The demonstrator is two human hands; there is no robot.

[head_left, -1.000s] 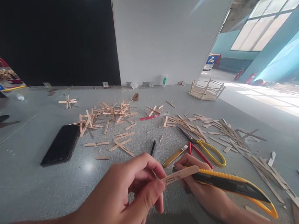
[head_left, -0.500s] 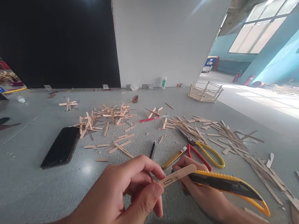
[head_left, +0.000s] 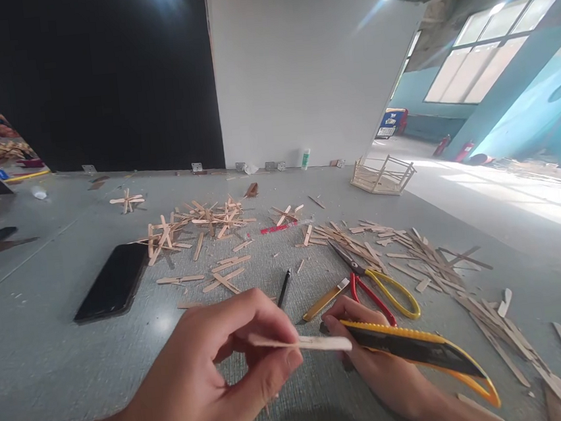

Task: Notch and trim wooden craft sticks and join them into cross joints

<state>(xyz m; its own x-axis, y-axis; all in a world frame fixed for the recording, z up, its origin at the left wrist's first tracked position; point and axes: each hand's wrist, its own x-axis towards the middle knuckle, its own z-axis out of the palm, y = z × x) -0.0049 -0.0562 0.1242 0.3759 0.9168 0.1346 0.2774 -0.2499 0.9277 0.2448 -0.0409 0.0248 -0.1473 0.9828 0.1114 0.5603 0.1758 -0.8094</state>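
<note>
Between thumb and fingers, my left hand (head_left: pixel 226 368) pinches a wooden craft stick (head_left: pixel 326 343), turned nearly edge-on so its face barely shows. My right hand (head_left: pixel 374 354) grips a yellow and black utility knife (head_left: pixel 412 343) with its handle pointing right; the blade end is hidden in the fingers. Just beyond the hands lie a black pen (head_left: pixel 285 288), a yellow strip-like tool (head_left: pixel 325 300) with a metal end, and scissors (head_left: pixel 381 283) with one red and one yellow handle.
Loose craft sticks (head_left: pixel 429 265) are strewn to the right. Crossed stick pieces (head_left: pixel 212 217) lie in the middle back. A black phone (head_left: pixel 111 280) rests at left. A stick-built frame (head_left: pixel 383 175) stands near a glue bottle (head_left: pixel 306 159) by the upright panel (head_left: pixel 297 70).
My left hand has rotated the craft stick from face-up to almost edge-on, hiding the drawn rectangle, and its tip dipped away from the knife. My right hand keeps the knife nearly where it was.
</note>
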